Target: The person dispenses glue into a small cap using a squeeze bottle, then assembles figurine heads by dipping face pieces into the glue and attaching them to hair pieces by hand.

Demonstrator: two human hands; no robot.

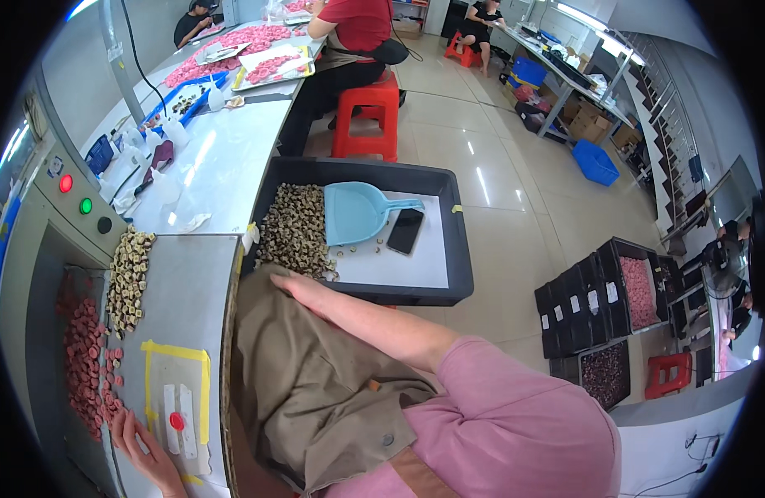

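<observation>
My left hand is at the lower left of the bench, open, fingers stretched toward small pink round pieces. Its fingertips are beside the pile's near end; I cannot tell whether they touch. Right of this hand, two white strips lie inside a yellow tape frame, with a red disc on them. Beyond the pink pile is a heap of cream-and-black small pieces. My right hand rests at the far edge of my brown apron, its fingers mostly hidden.
A black bin beside the bench holds dark-and-tan pieces, a blue dustpan and a phone. A machine panel with buttons borders the bench's left. Red stools, stacked black crates and co-workers stand farther off.
</observation>
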